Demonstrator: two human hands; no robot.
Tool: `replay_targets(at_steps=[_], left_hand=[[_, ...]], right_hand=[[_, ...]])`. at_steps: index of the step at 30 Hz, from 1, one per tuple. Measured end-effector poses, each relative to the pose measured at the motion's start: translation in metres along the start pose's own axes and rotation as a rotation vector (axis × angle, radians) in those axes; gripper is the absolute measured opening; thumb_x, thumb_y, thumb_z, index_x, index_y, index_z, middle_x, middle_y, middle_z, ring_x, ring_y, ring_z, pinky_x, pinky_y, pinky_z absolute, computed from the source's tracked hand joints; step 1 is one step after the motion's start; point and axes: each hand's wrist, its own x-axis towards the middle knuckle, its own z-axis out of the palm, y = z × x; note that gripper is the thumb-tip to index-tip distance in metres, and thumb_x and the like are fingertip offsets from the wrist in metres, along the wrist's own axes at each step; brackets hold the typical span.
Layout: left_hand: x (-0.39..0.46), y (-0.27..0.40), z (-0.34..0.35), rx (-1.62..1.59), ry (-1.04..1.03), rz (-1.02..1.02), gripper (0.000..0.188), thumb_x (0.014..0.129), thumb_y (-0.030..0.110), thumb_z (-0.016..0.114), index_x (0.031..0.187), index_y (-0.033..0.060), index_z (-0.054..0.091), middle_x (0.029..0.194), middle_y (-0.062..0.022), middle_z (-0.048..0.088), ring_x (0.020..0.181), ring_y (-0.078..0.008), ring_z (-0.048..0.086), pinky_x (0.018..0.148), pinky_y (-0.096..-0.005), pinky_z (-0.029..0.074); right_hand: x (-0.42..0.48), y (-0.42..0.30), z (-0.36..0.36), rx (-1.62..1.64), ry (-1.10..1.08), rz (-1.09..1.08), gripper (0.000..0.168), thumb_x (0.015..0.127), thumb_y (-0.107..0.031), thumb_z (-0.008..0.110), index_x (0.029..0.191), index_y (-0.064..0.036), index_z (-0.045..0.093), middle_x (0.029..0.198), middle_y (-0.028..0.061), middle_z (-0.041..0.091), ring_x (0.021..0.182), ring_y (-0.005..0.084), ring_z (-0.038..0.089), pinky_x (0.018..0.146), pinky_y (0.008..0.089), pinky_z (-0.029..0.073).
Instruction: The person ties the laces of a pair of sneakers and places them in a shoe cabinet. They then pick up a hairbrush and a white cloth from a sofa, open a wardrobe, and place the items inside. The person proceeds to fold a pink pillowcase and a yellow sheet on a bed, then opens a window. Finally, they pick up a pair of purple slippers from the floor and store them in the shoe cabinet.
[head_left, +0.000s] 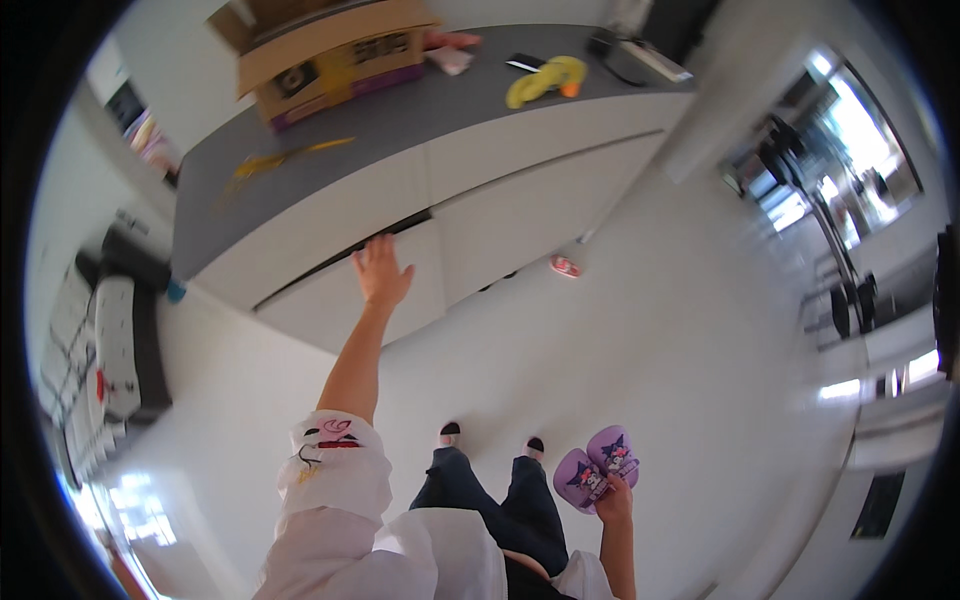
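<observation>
My left hand (384, 279) reaches forward with its fingers apart. Its fingertips are at the dark gap (341, 259) along the top of a white cabinet front panel (412, 285); whether they press on the edge cannot be made out. The panel leans out slightly from the white cabinet (525, 135). Down at my right side, my right hand (616, 501) grips a pair of purple slippers (592, 472) with cartoon figures on them. The slippers are held side by side, away from the cabinet.
On the grey cabinet top (465, 105) stand an open cardboard box (337, 67), a yellow item (551, 79) and a yellow strip (289, 159). One small red-and-white shoe (565, 266) lies on the pale floor (637, 315). A sofa (124, 345) is at left, a treadmill-like machine (817, 202) at right.
</observation>
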Motion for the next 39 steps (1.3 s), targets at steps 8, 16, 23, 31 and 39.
replay_targets(at_steps=[8,16,23,31,39], left_hand=[[-0.138,0.028,-0.012,-0.148,0.098,-0.125,0.034,0.081,0.025,0.064,0.107,0.0057,0.051,0.105,-0.0090,0.053,0.116,-0.0287,0.044,0.106,-0.0537,0.025],[-0.295,-0.025,-0.034,-0.214,0.264,-0.512,0.078,0.072,-0.013,0.056,0.142,0.0091,0.027,0.150,-0.0204,0.014,0.135,-0.0424,0.020,0.109,-0.0482,0.024],[-0.338,-0.105,-0.084,-0.117,0.079,-0.822,0.057,0.085,0.009,0.057,0.135,0.0161,0.031,0.118,-0.0182,0.056,0.093,-0.0421,0.059,0.076,-0.0494,0.049],[-0.341,-0.122,-0.079,-0.283,0.080,-0.821,0.040,0.082,0.012,0.061,0.117,0.0125,0.041,0.106,-0.0151,0.062,0.099,-0.0382,0.057,0.077,-0.0468,0.046],[-0.338,-0.117,-0.086,-0.305,0.075,-0.820,0.036,0.083,0.010,0.059,0.114,0.0086,0.040,0.102,-0.0142,0.062,0.094,-0.0364,0.059,0.074,-0.0459,0.047]], right_hand=[[0.108,-0.082,0.031,-0.278,-0.275,0.228,0.039,0.081,0.000,0.048,0.120,-0.004,0.048,0.110,0.0120,0.059,0.101,0.0281,0.060,0.089,0.0418,0.050],[0.183,-0.095,0.104,-0.783,-0.582,0.165,0.037,0.082,0.001,0.049,0.118,-0.002,0.051,0.108,0.0092,0.062,0.097,0.0224,0.062,0.086,0.0363,0.052],[0.170,-0.043,0.169,-0.983,-0.658,0.358,0.024,0.083,-0.001,0.052,0.106,-0.005,0.053,0.095,0.0063,0.062,0.083,0.0180,0.063,0.073,0.0327,0.053],[0.136,0.017,0.203,-1.166,-0.638,0.451,0.019,0.089,-0.005,0.050,0.107,-0.005,0.055,0.097,0.0074,0.064,0.083,0.0189,0.064,0.073,0.0349,0.055],[0.128,0.049,0.228,-1.203,-0.683,0.446,0.016,0.086,-0.006,0.053,0.102,-0.006,0.054,0.090,0.0055,0.063,0.080,0.0178,0.064,0.070,0.0340,0.055]])
